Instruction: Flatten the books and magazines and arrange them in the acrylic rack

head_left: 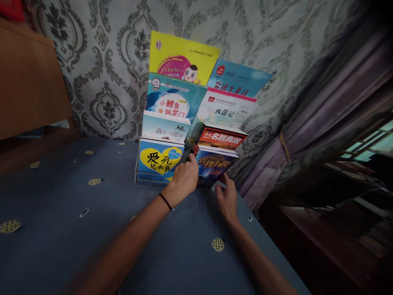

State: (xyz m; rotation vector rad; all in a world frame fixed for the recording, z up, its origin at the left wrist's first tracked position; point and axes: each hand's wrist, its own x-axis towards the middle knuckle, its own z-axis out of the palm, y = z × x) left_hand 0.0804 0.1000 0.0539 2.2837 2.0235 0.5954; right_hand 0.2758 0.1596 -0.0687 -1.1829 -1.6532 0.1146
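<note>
Two side-by-side rows of books stand upright against the wall, stepped from tall at the back to short in front. My left hand (186, 177) is closed at the left edge of the dark blue book (212, 166) at the front of the right row; its fingertips are partly hidden. At that book's lower right corner, my right hand (227, 198) has its fingers curled against the edge. Behind it stands a book with a red-orange cover (222, 139). To the left is a blue book with a yellow heart (158, 162), with a pale book (166, 128) behind it.
Further back are a yellow book (181, 55), a teal book (175, 98), a white book with a pink top edge (227, 108) and a blue book (242, 78). A wooden cabinet (30, 82) stands left. A tied purple curtain (273, 164) hangs right of the blue patterned surface (92, 221).
</note>
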